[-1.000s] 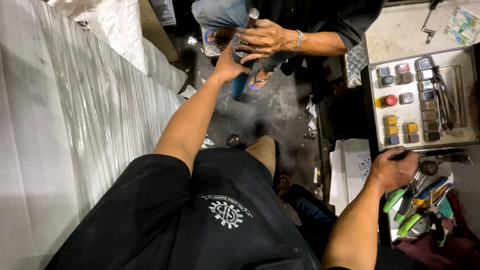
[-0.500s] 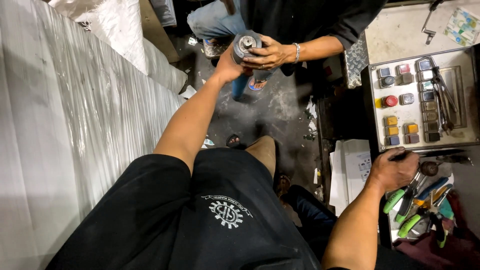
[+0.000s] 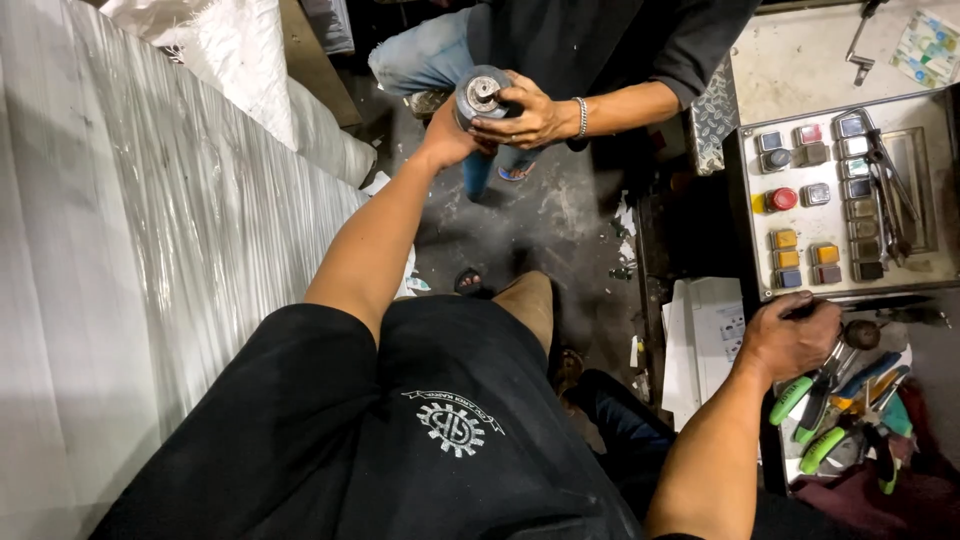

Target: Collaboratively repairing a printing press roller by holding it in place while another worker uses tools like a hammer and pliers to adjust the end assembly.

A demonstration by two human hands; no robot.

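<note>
My left hand (image 3: 445, 135) reaches far forward and grips a dark metal cylinder (image 3: 480, 92) from the left. A co-worker's hand (image 3: 525, 112) with a wrist bracelet holds the same cylinder from the right. My right hand (image 3: 790, 338) rests near the lower edge of a control panel (image 3: 905, 195), fingers curled around a thin dark rod-like thing, with green-handled pliers (image 3: 800, 395) just below it.
A wide sheet of white plastic film (image 3: 130, 230) fills the left. The co-worker in dark shirt and jeans sits ahead. The panel carries several coloured buttons, including a red one (image 3: 783, 198). A white box (image 3: 705, 335) and more hand tools (image 3: 860, 420) lie at right.
The cylinder has moved up and slightly right between my left hand and the co-worker's hand, its end now facing the camera. My right hand has stayed put.
</note>
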